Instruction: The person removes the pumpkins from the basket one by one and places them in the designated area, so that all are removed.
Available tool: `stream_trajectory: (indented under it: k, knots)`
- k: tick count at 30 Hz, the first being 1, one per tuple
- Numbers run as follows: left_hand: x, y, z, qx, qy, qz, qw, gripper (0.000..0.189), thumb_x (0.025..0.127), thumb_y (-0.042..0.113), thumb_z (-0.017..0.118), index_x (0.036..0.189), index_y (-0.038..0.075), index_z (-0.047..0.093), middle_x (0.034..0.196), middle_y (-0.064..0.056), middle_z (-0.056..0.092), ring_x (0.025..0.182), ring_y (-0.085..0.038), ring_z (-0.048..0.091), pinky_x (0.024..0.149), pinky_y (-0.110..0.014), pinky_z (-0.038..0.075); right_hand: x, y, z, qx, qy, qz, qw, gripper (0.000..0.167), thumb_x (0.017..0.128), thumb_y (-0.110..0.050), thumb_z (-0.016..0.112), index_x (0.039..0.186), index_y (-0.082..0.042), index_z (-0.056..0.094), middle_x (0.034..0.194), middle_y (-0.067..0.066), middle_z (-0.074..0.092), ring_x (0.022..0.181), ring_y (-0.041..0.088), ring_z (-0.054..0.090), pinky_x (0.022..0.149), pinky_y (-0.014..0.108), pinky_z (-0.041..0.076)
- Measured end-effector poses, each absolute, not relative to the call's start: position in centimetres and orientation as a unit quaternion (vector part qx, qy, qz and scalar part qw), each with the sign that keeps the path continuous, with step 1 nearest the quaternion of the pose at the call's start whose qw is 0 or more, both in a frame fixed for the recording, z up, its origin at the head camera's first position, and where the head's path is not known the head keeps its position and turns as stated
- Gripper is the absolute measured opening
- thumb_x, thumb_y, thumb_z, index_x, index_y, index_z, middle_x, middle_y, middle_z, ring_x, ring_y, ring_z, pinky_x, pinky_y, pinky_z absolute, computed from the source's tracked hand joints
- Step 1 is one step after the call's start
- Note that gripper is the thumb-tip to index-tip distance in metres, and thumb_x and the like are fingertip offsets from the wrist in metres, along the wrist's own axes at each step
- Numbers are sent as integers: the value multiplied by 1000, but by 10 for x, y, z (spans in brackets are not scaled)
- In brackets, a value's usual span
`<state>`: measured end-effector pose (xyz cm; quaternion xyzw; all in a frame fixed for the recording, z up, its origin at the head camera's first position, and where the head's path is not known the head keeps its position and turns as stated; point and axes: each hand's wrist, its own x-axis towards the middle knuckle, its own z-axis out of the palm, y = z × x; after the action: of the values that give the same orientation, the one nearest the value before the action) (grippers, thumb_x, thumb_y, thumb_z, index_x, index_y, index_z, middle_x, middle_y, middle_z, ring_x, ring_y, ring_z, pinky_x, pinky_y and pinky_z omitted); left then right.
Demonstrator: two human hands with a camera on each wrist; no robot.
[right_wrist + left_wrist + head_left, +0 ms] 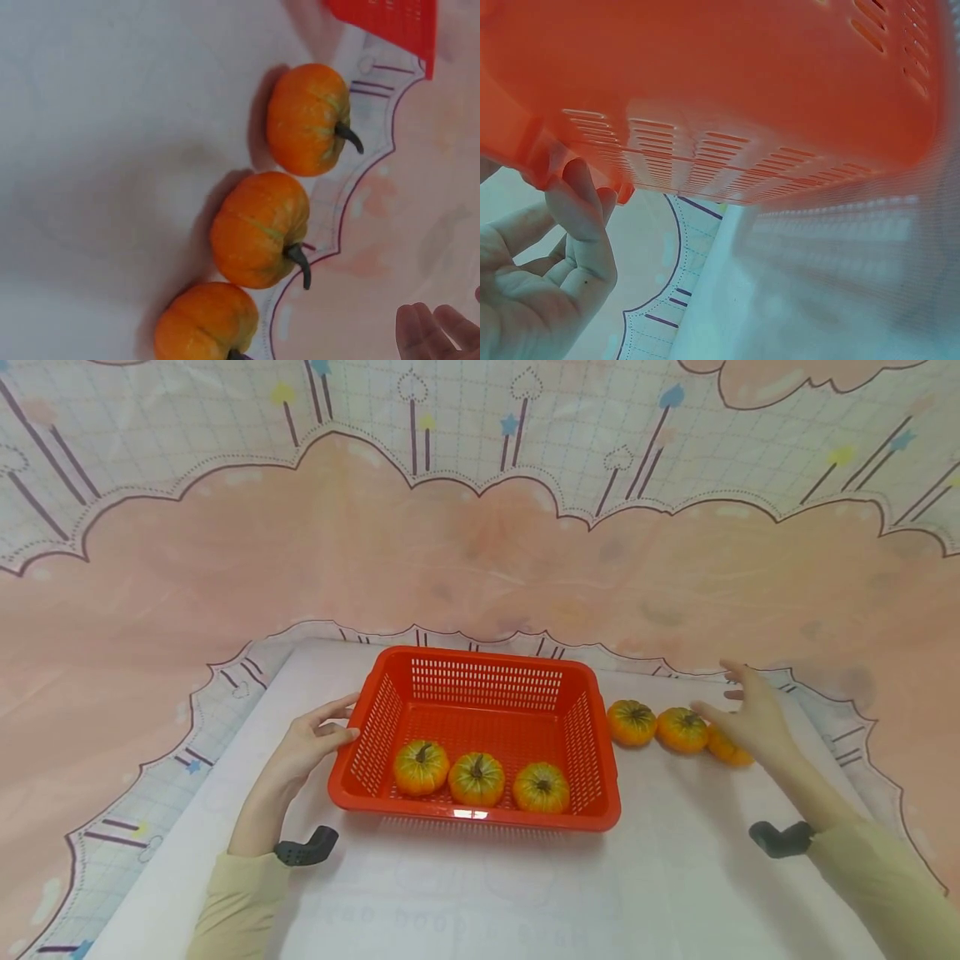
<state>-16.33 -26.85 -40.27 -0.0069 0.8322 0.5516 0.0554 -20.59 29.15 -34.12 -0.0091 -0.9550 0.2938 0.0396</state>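
A red plastic basket point(472, 814) with slotted walls holds three small orange pumpkins in a row along its near side, among them the middle pumpkin point(477, 780). At the basket's left rim, my left hand point(311, 739) grips the edge; the left wrist view shows its curled fingers point(585, 225) at the rim. My right hand point(753, 718) hovers over the right end of another row of three pumpkins, fingers spread and holding nothing. In that row are a left pumpkin point(309, 120), a middle pumpkin point(260, 229) and a right pumpkin point(206, 322), partly behind the hand in the head view.
A white tabletop point(450, 893) lies under everything. Behind and around it hangs a pink and white patterned cloth point(450, 560). The row of loose pumpkins begins close beside the basket's right wall. A dark wrist device point(780, 839) sits at each wrist.
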Motion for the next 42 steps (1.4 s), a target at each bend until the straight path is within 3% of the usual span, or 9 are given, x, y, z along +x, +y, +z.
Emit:
stream_trajectory:
  k: [6, 20, 31, 42]
  knots:
    - [-163, -269, -403, -6, 830, 555, 55, 60, 94, 21, 59, 149, 16, 36, 132, -18, 46, 82, -3, 61, 89, -29, 46, -205, 278, -337, 19, -951, 305, 46, 84, 90, -34, 65, 152, -3, 17, 145, 36, 30, 123, 53, 41, 94, 64, 42]
    - [-164, -268, -403, -8, 834, 549, 54, 61, 94, 22, 59, 149, 15, 36, 133, -19, 46, 83, -4, 60, 92, -33, 44, -204, 241, -325, 60, -939, 339, 25, 85, 90, -36, 65, 154, -14, 15, 153, 25, 24, 131, 47, 36, 99, 63, 40]
    - [-164, -269, -403, -7, 834, 549, 52, 60, 94, 20, 58, 149, 14, 36, 133, -19, 45, 82, -3, 61, 90, -29, 45, -206, 214, -323, 101, -935, 339, 35, 82, 87, -30, 69, 152, -10, 23, 147, 26, 34, 124, 45, 43, 97, 60, 43]
    - [-163, -269, -403, -7, 833, 550, 55, 60, 94, 22, 59, 149, 15, 36, 134, -19, 46, 83, -3, 61, 93, -34, 46, -210, 190, -324, 125, -921, 369, 27, 79, 87, -28, 69, 152, -15, 25, 151, 15, 34, 130, 39, 41, 99, 57, 43]
